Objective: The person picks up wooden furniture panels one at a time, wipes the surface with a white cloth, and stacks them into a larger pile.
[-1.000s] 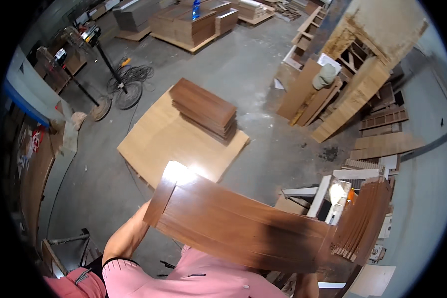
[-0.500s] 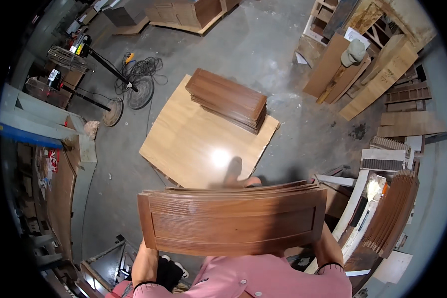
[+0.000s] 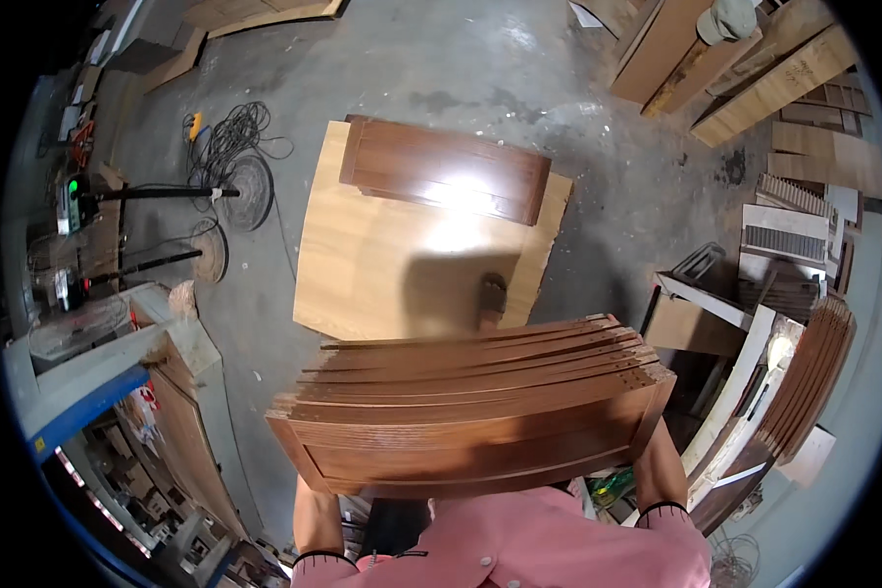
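Against my front I carry a stack of brown wooden cabinet doors (image 3: 470, 451), several framed panels pressed together on edge. My left hand (image 3: 312, 492) supports its left end and my right hand (image 3: 661, 459) its right end. Both sets of fingers are hidden by the panels. On the floor ahead lies a light wooden board (image 3: 353, 265). A lower pile of similar brown doors (image 3: 412, 167) rests along the board's far side, with glare on its top. One of my feet (image 3: 492, 294) shows on the board, just beyond the carried stack.
Fan stands with round bases (image 3: 248, 193) and coiled cable (image 3: 230, 142) occupy the floor at left. A workbench with a blue edge (image 3: 88, 412) runs along the near left. More brown panels (image 3: 808, 382) and a white-topped bench (image 3: 745, 392) stand at right. Boards lean at the far right.
I have stepped closer to the board, and a foot now shows on it. The carried stack has tipped, exposing more of its upper edges. The view has shifted and turned.
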Motion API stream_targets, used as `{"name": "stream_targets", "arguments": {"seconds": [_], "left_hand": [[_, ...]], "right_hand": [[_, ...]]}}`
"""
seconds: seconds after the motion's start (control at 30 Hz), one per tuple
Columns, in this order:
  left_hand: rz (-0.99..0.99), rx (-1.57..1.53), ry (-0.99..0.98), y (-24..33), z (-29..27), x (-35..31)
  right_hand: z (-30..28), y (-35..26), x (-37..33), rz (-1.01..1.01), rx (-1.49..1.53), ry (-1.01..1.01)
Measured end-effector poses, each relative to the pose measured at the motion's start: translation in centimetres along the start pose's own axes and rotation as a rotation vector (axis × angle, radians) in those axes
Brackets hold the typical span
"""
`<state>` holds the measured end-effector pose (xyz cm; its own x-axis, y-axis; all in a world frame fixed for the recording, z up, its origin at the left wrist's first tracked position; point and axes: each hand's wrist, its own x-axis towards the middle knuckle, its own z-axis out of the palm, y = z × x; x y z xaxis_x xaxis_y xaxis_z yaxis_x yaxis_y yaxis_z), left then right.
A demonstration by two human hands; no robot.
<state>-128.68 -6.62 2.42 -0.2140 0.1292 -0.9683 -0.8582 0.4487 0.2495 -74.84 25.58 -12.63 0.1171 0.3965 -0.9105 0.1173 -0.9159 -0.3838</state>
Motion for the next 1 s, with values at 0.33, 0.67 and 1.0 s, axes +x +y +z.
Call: {"name": "stream_targets", "arguments": {"seconds": [0.33,0.67,1.0], "left_hand": [[-0.008,0.115,-0.143,11.0,1.5,26.2],[0.050,0.133,-0.348,16.3,6.0,61.6],[0.076,0.105,-0.482,19.6,8.4,73.4]], "right_hand": [[10.1,3.4,11.9,0.034,0.040,0.025],[21.3,13.2,36.8,-0.052,0.173,-0.010],[24.9,12.3,47.1,-0.160,0.221,-0.143]]}}
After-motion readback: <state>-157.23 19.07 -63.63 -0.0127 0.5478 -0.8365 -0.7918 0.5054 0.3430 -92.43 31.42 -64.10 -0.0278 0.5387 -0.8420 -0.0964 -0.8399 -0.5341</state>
